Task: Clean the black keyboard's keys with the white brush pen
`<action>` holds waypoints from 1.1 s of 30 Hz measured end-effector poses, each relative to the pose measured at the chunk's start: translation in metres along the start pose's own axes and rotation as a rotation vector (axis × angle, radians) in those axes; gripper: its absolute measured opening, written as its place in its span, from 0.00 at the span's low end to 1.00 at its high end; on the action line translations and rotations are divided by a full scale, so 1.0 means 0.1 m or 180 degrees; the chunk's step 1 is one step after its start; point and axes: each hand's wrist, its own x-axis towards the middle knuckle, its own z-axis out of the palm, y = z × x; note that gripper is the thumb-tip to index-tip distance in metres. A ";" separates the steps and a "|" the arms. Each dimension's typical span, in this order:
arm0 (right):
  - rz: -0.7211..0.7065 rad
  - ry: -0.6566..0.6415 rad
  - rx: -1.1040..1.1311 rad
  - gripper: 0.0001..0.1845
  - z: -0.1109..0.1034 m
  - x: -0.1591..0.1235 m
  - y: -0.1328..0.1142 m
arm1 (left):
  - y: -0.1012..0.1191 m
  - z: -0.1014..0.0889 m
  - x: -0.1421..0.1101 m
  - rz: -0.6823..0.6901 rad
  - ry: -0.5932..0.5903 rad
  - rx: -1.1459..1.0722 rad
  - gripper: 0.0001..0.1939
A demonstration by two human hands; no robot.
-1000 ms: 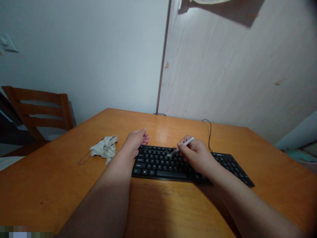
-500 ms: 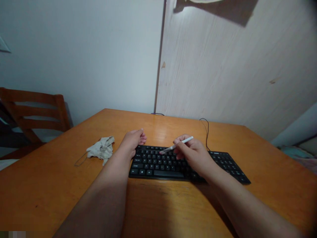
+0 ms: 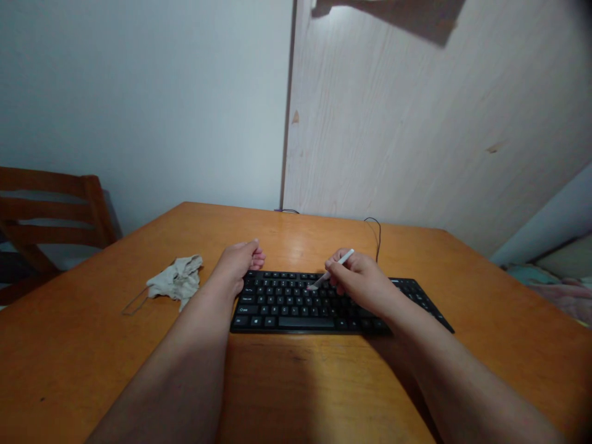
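Note:
A black keyboard (image 3: 296,308) lies flat on the wooden table. My left hand (image 3: 237,264) is at its back left corner, fingers curled in against the back edge and the heel of the hand touching the left side. Over the middle of the keys, my right hand (image 3: 354,274) pinches a slim white brush (image 3: 342,259) between thumb and fingers. The brush slants down to the left, and its small pinkish tip is at the upper rows of keys. My right hand and forearm hide some keys on the right.
A crumpled, pale grey cloth (image 3: 178,280) with a loop lies left of my left forearm. The keyboard's black cable (image 3: 379,237) runs back towards the wall panel. A wooden chair (image 3: 55,213) stands beyond the left of the table (image 3: 272,382).
The brush tip has shifted slightly right across the keys and now points more steeply down. My left hand stays at the keyboard corner. The whole view has shifted a little.

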 end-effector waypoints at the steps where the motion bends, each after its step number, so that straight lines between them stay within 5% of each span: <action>1: 0.0017 0.0018 -0.0053 0.14 -0.03 0.01 0.01 | 0.00 0.00 0.00 -0.0002 -0.0004 -0.0005 0.15; 26: -0.0003 0.0052 -0.1448 0.12 -0.62 0.03 0.06 | 0.02 -0.01 0.03 -0.0096 0.0052 0.0027 0.14; 33: 0.0310 0.0500 -0.2137 0.12 -0.78 -0.01 0.02 | 0.03 -0.01 0.02 -0.0103 0.0078 0.0011 0.14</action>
